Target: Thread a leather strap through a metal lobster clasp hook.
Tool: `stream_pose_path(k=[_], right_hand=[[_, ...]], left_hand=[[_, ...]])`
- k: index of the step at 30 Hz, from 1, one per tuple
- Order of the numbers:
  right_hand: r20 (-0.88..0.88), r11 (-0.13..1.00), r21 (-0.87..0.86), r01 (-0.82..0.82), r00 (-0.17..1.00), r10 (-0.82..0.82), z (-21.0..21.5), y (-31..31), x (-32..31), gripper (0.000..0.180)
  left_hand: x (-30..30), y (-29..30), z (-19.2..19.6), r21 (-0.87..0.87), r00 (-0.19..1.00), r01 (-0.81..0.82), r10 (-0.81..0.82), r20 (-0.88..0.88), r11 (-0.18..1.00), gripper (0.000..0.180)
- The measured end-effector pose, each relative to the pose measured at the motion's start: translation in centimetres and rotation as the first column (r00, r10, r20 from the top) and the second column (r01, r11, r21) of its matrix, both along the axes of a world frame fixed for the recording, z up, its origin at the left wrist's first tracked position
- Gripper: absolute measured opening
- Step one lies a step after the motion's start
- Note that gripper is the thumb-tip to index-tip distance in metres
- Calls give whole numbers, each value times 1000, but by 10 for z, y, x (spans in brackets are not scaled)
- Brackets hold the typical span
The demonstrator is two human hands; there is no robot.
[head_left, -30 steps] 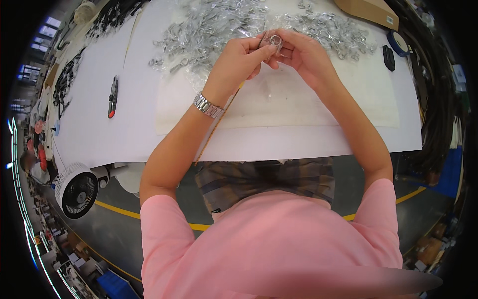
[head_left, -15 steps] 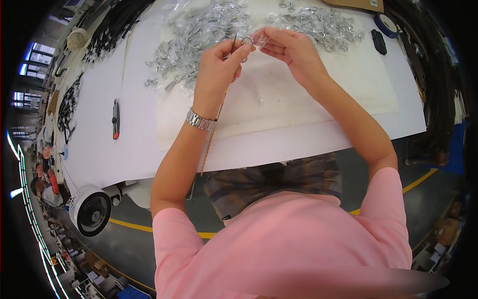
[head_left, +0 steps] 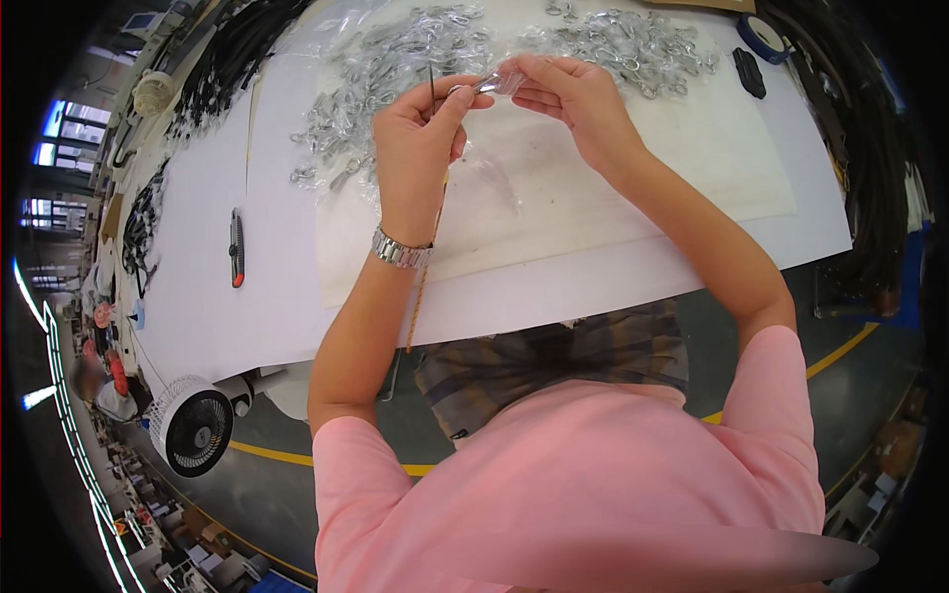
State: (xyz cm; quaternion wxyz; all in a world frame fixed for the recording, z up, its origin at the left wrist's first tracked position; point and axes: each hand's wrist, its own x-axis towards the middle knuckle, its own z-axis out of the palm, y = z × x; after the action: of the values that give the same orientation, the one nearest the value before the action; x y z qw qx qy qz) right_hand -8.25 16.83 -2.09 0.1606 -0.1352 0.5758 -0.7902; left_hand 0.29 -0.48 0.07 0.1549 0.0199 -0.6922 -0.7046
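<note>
My left hand (head_left: pixel 420 138) and my right hand (head_left: pixel 573 99) meet above a white table (head_left: pixel 287 296), both pinching a small metal piece in a clear plastic bag (head_left: pixel 491 83). A thin dark cord (head_left: pixel 432 89) rises from my left fingers, and a yellowish cord (head_left: pixel 420 301) hangs down along my left forearm past a metal wristwatch (head_left: pixel 400 252). Just beyond my hands lie two heaps of several shiny bagged metal parts, one at left (head_left: pixel 381 69) and one at right (head_left: pixel 633 44).
A cream sheet (head_left: pixel 633 188) lies under my hands. A red-and-black utility knife (head_left: pixel 236 247) lies at left. A small black device (head_left: pixel 748 71) and a blue tape roll (head_left: pixel 759 35) sit at far right. Black cable bundles (head_left: pixel 213 84) line the table's edges. A white fan (head_left: pixel 193 425) stands on the floor.
The view has tilted, so my hands sit a little lower and closer. My hands keep working the small bagged metal piece between the fingertips; the thin dark cord now sticks up from my left fingers.
</note>
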Motion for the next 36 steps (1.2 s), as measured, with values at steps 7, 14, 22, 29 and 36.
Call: stream_pose_path(k=[7,14,22,29,36], right_hand=[[31,997,-80,-17,999,20,-2,-2,8,35],[70,974,-188,-125,988,141,-4,-6,16,30],[-34,977,-120,-174,985,171,10,-4,12,32],[-161,913,102,-394,899,406,13,2,8,41],[-99,843,351,-408,879,467,23,4,5,32]], left_hand=[[0,9,1,-204,998,-58,60,0,977,27],[-2,13,-4,-86,999,42,-40,27,995,30],[-8,-23,8,27,971,200,-202,126,979,30],[-10,-24,4,50,939,332,-335,75,942,20],[-8,-10,-2,-262,995,95,-103,-16,960,17]])
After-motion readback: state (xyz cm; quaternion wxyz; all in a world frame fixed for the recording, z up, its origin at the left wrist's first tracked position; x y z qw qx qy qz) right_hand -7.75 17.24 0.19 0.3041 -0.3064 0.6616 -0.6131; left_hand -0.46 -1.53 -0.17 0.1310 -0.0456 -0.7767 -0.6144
